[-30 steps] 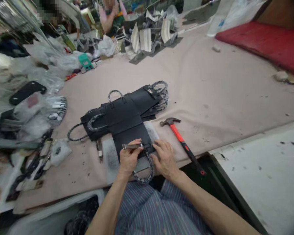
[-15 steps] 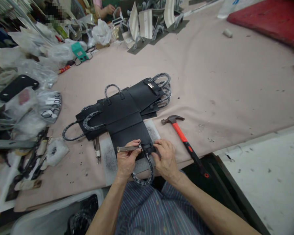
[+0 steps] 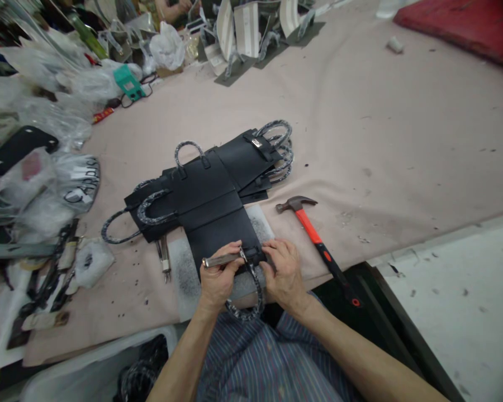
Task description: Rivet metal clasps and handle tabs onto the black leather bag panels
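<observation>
My left hand (image 3: 219,276) is closed round a slim metal tool (image 3: 218,260) that lies level, its tip at the near edge of a black bag panel (image 3: 222,231). My right hand (image 3: 283,271) pinches that same edge by a small black strap tab (image 3: 256,255). A speckled loop handle (image 3: 251,293) hangs from the panel toward my lap. The panel rests on a white pad (image 3: 184,268). More black panels with loop handles (image 3: 209,178) are stacked just beyond.
A hammer (image 3: 314,237) with a red and black handle lies right of my hands. Small pliers (image 3: 163,257) lie to the left. Plastic bags and bag parts (image 3: 54,167) crowd the left side. Another person's hand (image 3: 180,6) works at the far end.
Both hands keep their hold at the panel's edge. The view has tilted down a little, so the table shifts upward in the picture; the tool's tip has edged toward the strap tab.
</observation>
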A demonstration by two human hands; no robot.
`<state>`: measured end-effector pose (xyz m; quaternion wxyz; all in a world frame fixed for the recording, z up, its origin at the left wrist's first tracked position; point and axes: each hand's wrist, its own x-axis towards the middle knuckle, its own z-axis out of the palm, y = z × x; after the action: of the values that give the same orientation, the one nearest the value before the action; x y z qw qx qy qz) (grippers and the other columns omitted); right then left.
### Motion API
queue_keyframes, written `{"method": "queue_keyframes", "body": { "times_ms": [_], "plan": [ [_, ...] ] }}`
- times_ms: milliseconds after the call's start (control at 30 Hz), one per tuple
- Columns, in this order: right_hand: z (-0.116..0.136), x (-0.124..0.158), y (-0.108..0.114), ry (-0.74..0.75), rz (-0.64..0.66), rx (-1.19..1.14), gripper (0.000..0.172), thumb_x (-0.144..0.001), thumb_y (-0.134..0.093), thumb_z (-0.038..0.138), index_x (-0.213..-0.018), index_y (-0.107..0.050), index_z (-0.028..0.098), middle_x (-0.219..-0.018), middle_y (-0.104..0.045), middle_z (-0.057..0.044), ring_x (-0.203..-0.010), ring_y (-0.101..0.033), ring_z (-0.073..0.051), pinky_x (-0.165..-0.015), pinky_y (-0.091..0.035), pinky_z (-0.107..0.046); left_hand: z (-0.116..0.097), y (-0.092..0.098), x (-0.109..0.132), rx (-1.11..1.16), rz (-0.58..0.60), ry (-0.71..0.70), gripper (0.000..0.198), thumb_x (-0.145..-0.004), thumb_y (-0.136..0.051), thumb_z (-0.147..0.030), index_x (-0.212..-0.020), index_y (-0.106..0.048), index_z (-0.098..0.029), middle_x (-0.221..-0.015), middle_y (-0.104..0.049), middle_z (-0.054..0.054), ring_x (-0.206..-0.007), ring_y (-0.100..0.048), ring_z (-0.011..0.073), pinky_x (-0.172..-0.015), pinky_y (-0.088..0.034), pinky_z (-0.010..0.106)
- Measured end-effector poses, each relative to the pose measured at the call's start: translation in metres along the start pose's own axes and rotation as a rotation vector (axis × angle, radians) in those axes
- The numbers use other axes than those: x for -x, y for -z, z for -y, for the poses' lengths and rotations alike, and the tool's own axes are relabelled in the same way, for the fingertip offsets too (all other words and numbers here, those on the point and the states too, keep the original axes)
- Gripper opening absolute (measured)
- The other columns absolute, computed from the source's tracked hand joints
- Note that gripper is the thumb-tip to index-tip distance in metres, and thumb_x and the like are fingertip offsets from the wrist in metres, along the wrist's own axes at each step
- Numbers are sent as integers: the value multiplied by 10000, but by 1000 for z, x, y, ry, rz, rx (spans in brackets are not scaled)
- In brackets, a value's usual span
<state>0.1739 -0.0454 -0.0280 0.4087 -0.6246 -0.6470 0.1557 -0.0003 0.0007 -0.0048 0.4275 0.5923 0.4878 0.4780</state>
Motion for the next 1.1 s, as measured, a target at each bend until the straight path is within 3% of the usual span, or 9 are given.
{"method": "queue_keyframes", "body": {
  "times_ms": [1100],
  "plan": [
    [2,0,2,-19,10,-8,275,-870,-557,129,-1131,-631,173,-1209,-636,-113,-1204,-480,-310,-1061,-419,-543,-7,-7,-4,-134,45,-50,124,-817,-771,-235,-934,-768,-194,-1086,-791,76,-1030,-750,226,-988,-605,424]
  ]
}}
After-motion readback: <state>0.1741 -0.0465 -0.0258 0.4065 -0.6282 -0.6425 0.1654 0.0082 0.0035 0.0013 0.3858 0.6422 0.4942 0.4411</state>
